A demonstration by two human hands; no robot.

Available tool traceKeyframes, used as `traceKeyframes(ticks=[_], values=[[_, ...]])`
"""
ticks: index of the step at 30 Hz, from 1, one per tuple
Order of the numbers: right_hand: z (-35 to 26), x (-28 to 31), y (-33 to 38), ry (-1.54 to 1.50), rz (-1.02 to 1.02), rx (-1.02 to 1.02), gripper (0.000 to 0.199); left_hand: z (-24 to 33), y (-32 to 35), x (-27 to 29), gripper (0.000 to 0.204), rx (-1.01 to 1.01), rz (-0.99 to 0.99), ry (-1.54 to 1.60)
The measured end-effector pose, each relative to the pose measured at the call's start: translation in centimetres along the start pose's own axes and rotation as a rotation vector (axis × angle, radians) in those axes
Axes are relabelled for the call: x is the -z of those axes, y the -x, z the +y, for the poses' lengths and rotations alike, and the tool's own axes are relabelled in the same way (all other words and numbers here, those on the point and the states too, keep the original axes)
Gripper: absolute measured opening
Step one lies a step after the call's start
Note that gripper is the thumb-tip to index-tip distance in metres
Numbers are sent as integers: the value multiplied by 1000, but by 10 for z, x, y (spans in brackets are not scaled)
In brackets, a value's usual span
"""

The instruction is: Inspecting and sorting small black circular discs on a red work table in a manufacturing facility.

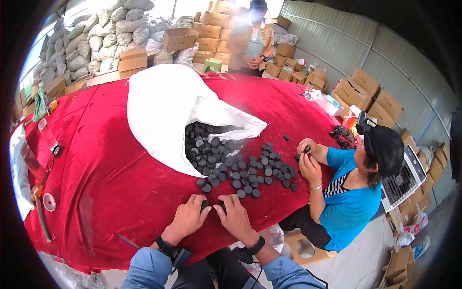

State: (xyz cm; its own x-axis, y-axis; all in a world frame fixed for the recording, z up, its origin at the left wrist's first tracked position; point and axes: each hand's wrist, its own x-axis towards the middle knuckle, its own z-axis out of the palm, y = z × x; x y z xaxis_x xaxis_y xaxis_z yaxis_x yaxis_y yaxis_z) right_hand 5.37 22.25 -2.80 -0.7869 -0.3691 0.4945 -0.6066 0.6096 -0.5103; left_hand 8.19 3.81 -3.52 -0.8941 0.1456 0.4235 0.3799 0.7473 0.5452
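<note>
Left hand (pixel 188 217) and right hand (pixel 234 215) pinch dark round caps (pixel 243 174) on the red table (pixel 106 178), beside a spilling white sack (pixel 163 106).

- Bright daylight enters from the far end, blowing out the opening behind the stacked cardboard boxes (pixel 211 29).
- The red cloth (pixel 106 159) is evenly lit, with soft shadows.
- Fisheye bending and dark vignetting mark the rim.
- Distant detail looks slightly soft, perhaps from glare.
</note>
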Motion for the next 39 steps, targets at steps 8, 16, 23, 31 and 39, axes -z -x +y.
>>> traceKeyframes(ticks=[8, 16, 23, 31, 39], values=[[-17, -34, 2, -818, -44, -528, 33, -4, 3, -10, 23, 282, 54, 559], [-15, -54, -9, -935, 37, -534, 41, 6, -1, -8, 57, 96, 55, 274], [-26, -46, -10, -949, 147, -512, 40, 7, 1, -13, 87, -14, 13, 212], [-19, -47, 1, -1414, 188, -759, 42, 7, 3, -12, 78, 93, 4, 372], [-18, -27, 4, -1651, 195, -829, 51, 5, -1, -10, 60, -133, 94, 300]])
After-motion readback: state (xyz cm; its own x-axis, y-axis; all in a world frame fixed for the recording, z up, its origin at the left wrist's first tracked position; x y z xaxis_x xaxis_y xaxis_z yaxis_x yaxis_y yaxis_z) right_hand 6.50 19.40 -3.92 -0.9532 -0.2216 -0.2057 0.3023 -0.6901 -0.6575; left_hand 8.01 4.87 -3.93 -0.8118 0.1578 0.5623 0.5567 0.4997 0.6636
